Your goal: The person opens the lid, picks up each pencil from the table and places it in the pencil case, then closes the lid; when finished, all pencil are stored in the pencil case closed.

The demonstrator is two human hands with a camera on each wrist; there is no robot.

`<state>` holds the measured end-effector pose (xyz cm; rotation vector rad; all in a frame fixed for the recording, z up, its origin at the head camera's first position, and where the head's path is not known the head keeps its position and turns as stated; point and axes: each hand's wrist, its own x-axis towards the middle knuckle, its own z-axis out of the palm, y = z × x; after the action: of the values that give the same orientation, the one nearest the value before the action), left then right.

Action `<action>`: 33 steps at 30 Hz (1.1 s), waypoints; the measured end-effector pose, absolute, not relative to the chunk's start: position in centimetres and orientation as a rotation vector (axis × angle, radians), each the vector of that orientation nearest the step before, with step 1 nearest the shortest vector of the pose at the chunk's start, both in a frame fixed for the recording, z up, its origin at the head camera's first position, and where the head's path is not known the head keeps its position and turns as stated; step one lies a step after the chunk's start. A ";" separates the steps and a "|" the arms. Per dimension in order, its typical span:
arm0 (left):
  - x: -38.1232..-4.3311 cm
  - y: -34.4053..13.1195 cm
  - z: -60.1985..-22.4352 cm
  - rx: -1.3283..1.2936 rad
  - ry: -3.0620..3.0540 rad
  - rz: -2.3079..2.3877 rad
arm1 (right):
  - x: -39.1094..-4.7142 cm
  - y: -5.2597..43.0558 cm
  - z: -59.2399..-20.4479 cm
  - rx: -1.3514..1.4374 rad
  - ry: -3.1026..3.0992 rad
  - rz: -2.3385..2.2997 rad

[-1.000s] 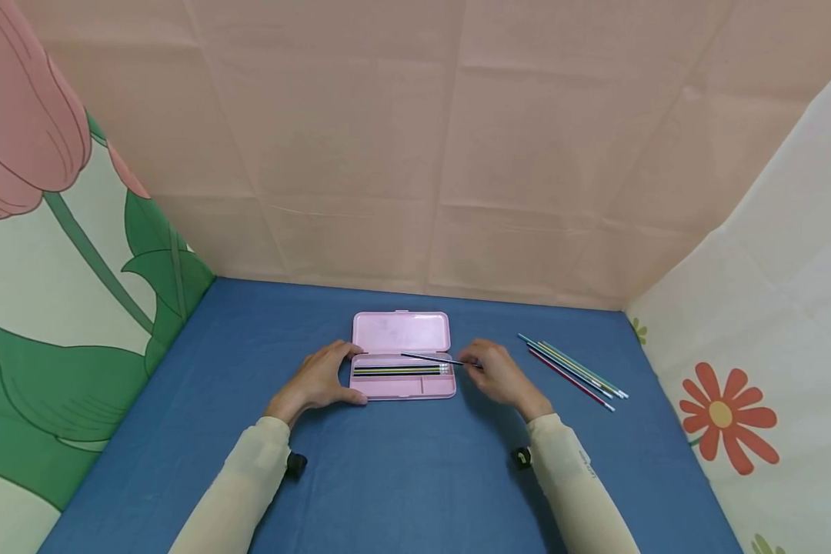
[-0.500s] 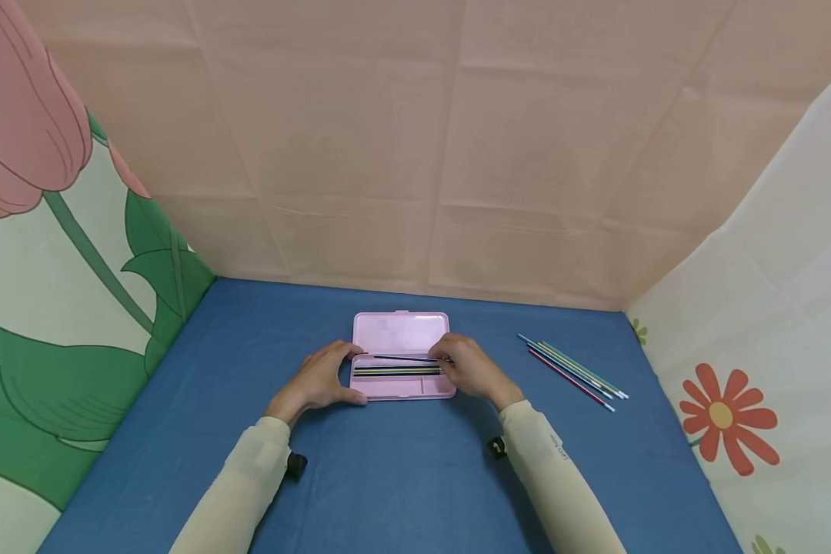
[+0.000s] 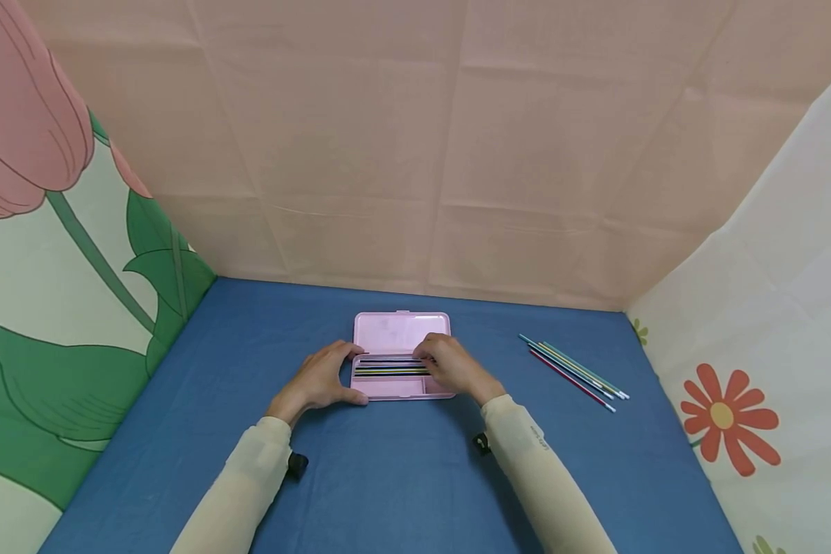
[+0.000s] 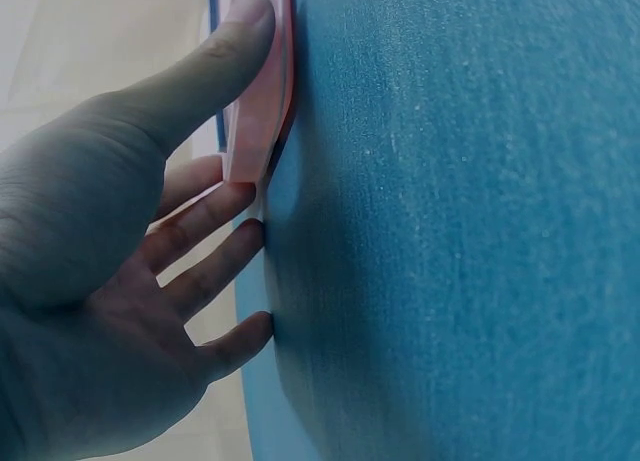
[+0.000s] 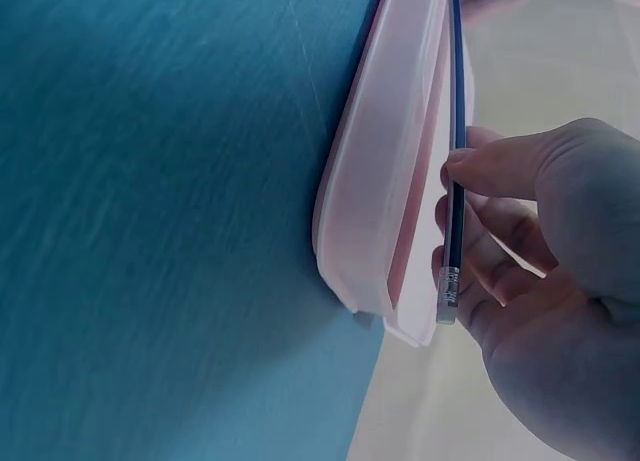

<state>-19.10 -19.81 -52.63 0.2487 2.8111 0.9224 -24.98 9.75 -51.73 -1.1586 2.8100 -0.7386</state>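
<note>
A pink pencil case (image 3: 388,389) lies opened flat on the blue cloth, its lid (image 3: 393,331) tipped back. Several dark and yellow striped pencils (image 3: 388,371) lie lengthwise in its tray. My left hand (image 3: 322,378) holds the case's left end, thumb on the near side and index finger at the far side; in the left wrist view the other fingers spread loosely behind. My right hand (image 3: 453,367) pinches a dark pencil (image 5: 457,221) between thumb and fingers, over the back of the tray. Its clear-capped end points out to the right, past the fingers.
To the right, a loose bundle of several pencils (image 3: 575,368) lies slanted on the cloth, with a red pencil (image 3: 571,381) at its near side. A beige wall sheet (image 3: 415,154) closes off the back, and printed sheets hang at both sides.
My right hand has moved left with the dark pencil, from beyond the case's right end to over its tray, bringing the pencil in line with the others. The left hand stays put.
</note>
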 end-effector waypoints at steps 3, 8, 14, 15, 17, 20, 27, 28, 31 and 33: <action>-19.1 -19.8 -52.6 0.256 2.813 0.921 | -25.0 9.4 -51.8 -1.172 2.818 -0.721; -19.1 -19.8 -52.5 0.259 2.810 0.921 | -25.8 9.3 -52.8 -1.222 2.792 -0.771; -19.0 -19.9 -52.6 0.258 2.808 0.928 | -29.6 9.9 -58.7 -1.311 2.806 -0.795; -19.0 -19.9 -52.6 0.257 2.807 0.930 | -30.1 9.9 -59.7 -1.316 2.805 -0.815; -19.0 -19.9 -52.5 0.259 2.807 0.932 | -29.4 9.6 -58.9 -1.275 2.804 -0.816; -19.0 -19.8 -52.5 0.257 2.805 0.935 | -29.9 9.5 -59.8 -1.286 2.829 -0.783; -19.0 -19.8 -52.5 0.252 2.801 0.932 | -27.7 9.6 -56.8 -1.323 2.837 -0.780; -19.0 -19.8 -52.5 0.249 2.800 0.931 | -27.9 9.5 -57.0 -1.314 2.829 -0.812; -19.0 -19.8 -52.5 0.243 2.798 0.926 | -27.9 9.2 -57.5 -1.292 2.857 -0.850; -19.0 -19.8 -52.5 0.241 2.798 0.923 | -28.6 9.4 -58.9 -1.304 2.873 -0.875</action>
<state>-19.02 -19.83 -52.49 0.2414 2.7980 0.9233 -28.56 9.43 -58.87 -1.3039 2.8732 -0.8749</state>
